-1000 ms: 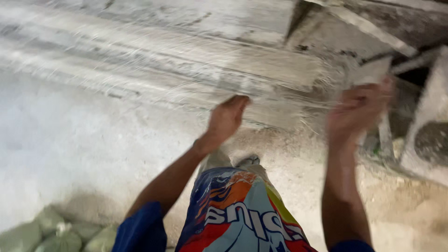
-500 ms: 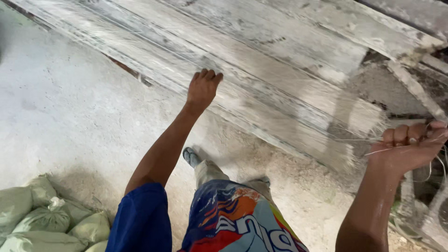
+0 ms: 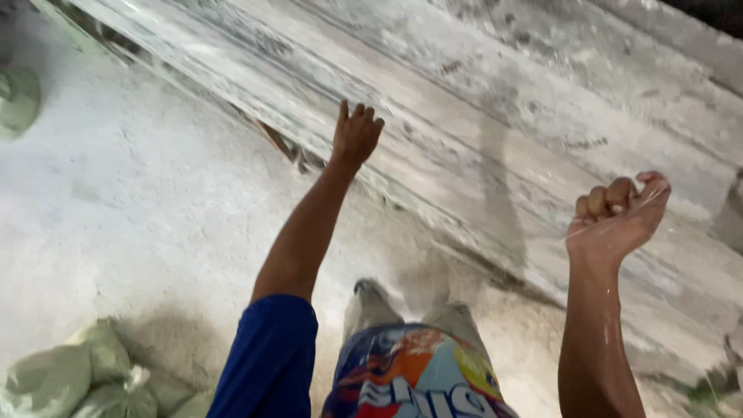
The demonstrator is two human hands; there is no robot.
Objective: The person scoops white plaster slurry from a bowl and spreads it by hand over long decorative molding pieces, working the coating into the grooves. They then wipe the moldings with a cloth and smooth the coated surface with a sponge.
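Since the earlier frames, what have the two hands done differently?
The left hand stays stretched out at the pale planks. The right hand, earlier flat and reaching forward, has drawn back into a closed fist gripping a thin strand. The green sacks remain in place.

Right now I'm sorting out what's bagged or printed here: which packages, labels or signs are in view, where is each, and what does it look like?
Sacks: bottom left on the dusty floor, a heap of bulging pale green bags, one knotted at the top.
Printed shirt front: bottom centre, on the person, bright orange, blue, yellow and white lettered design.
Signs or screens: none in view.
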